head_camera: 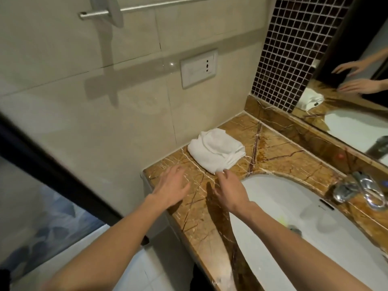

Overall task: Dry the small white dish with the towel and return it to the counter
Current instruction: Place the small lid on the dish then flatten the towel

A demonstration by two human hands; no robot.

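The towel (217, 151) sits in a loose white bundle on the brown marble worktop (279, 158), tucked toward the wall corner, just ahead of both hands, and no small white dish shows anywhere; it may be wrapped inside that bundle, but that cannot be told from here. Right hand (230, 191) is closest, fingers curled and partly spread, fingertips right at the towel's near corner, touching or a hair off it, gripping nothing firmly that I can see. Left hand (173, 186) hovers flat and open above the worktop's left end, beside the towel, holding nothing. To the right of the right hand lies the white sink basin (315, 217), with the chrome tap (361, 191) beyond it. Here's the danger, as I judge it: if the dish is hidden in those folds, a quick tug on that corner could roll it out onto hard marble or off the left edge, which sits right under the left hand. A wet dish is slippery too, so a one-handed lift could let it slide toward the basin.
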